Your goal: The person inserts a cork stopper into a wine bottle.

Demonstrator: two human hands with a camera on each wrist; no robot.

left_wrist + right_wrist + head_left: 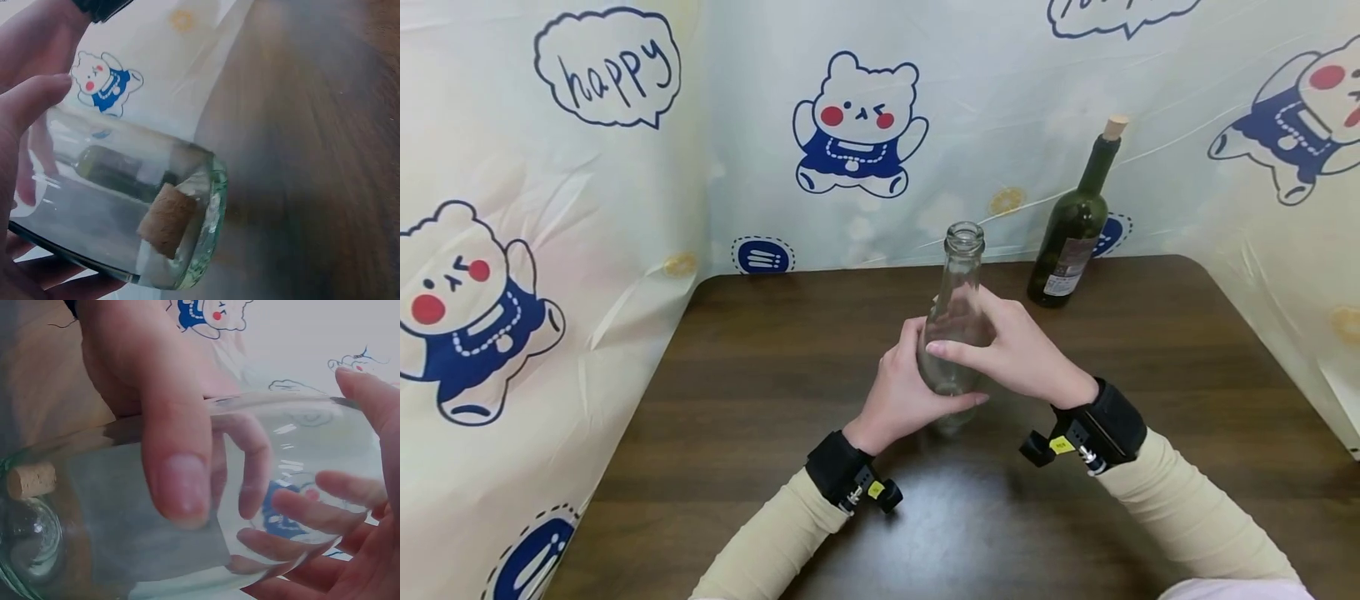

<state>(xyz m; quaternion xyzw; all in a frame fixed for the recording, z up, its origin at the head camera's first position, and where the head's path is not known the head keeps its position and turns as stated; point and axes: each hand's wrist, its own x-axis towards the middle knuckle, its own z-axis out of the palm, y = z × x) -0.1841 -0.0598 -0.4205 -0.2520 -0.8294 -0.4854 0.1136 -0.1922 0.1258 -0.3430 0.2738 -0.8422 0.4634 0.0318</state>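
Note:
A clear glass bottle (962, 258) stands between both hands, mouth up and leaning a little, over the middle of the table (760, 367). My left hand (898, 387) grips its lower body, with the thumb across the near side. Higher up, my right hand (1022, 350) holds the body, its thumb in front and its fingers partly hidden behind the glass. Inside the bottle, a loose cork (167, 220) lies down by the thick base in the left wrist view. The same cork shows at the left of the right wrist view.
A dark green wine bottle (1067, 237) with a cork stopper (1115, 127) in its mouth stands at the table's back right. Behind the table hangs a pale printed cloth (737, 150) with bear figures, and it also lines both sides.

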